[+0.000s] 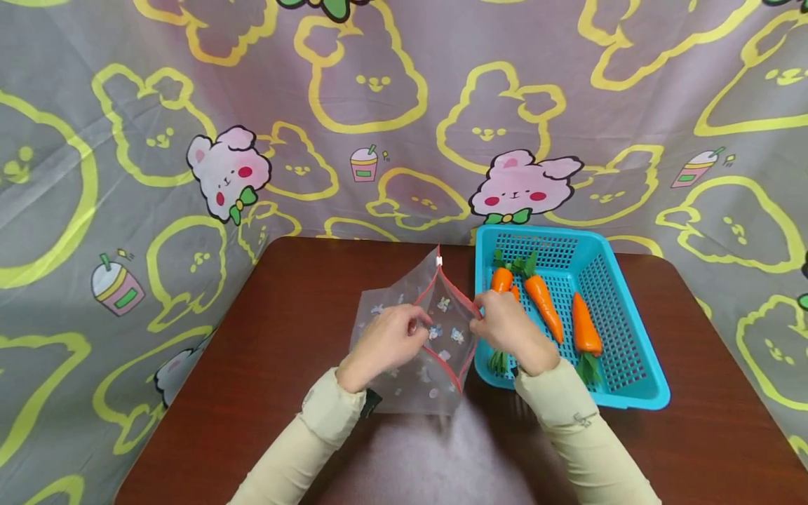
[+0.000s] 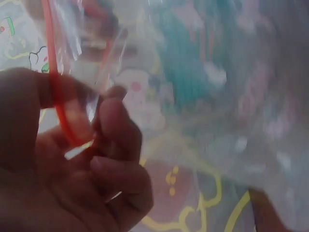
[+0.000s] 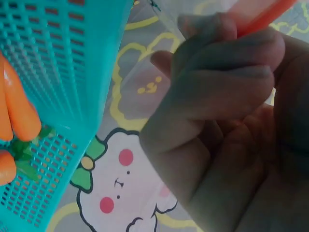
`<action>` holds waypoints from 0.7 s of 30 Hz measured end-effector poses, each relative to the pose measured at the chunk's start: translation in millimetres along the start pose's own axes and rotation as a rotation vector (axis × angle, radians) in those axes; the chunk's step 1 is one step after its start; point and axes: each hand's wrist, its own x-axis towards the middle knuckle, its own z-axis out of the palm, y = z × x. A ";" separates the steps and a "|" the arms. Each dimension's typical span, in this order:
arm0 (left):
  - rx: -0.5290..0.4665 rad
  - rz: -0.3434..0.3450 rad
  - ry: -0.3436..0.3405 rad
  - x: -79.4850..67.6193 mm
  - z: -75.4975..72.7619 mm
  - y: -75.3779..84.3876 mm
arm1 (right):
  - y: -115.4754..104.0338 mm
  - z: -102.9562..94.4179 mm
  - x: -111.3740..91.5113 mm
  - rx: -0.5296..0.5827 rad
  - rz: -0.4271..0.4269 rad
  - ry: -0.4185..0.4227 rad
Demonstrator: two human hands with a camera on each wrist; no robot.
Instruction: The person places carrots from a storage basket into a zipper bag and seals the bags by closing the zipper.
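Observation:
A clear zip bag (image 1: pixel 404 382) with small printed figures and a red zip edge is held up over the table, its mouth spread apart. My left hand (image 1: pixel 389 340) pinches the left side of the red edge; the left wrist view shows thumb and fingers (image 2: pixel 118 125) around that strip. On the opposite side, my right hand (image 1: pixel 510 328) grips the other red edge, fingers curled in the right wrist view. A white slider (image 1: pixel 439 261) sits at the far end of the zip. No contents show inside the bag.
A blue plastic basket (image 1: pixel 631 308) stands to the right, beside and partly under my right hand. Several orange carrots (image 1: pixel 544 307) with green tops lie in it. The brown table (image 1: pixel 278 315) meets a patterned cloth (image 1: pixel 404 84) at the back and sides.

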 end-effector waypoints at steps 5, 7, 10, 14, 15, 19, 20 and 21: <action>0.091 0.012 -0.069 -1.4 -9.6 -8.4 | 5.0 -8.0 -0.8 -0.024 0.014 -0.033; 0.099 0.013 -0.089 -1.5 -12.7 -11.3 | 6.4 -10.6 -1.6 -0.019 0.023 -0.049; 0.085 0.045 -0.105 -1.2 -15.4 -15.7 | 8.2 -12.9 -1.9 -0.028 0.026 -0.052; 0.081 0.127 -0.125 -1.5 -15.4 -21.3 | 10.8 -14.1 -0.9 -0.043 0.017 -0.047; 0.084 0.142 -0.134 -2.2 -15.1 -22.4 | 11.2 -14.2 -0.7 -0.043 0.018 -0.049; 0.108 0.155 -0.162 -6.1 -15.0 -24.9 | 12.7 -14.2 0.1 -0.041 0.028 -0.059; 0.110 0.150 -0.167 -7.0 -15.3 -25.3 | 13.0 -14.2 0.4 -0.042 0.029 -0.060; 0.114 0.144 -0.167 -7.7 -15.5 -25.7 | 13.2 -14.2 0.5 -0.041 0.033 -0.061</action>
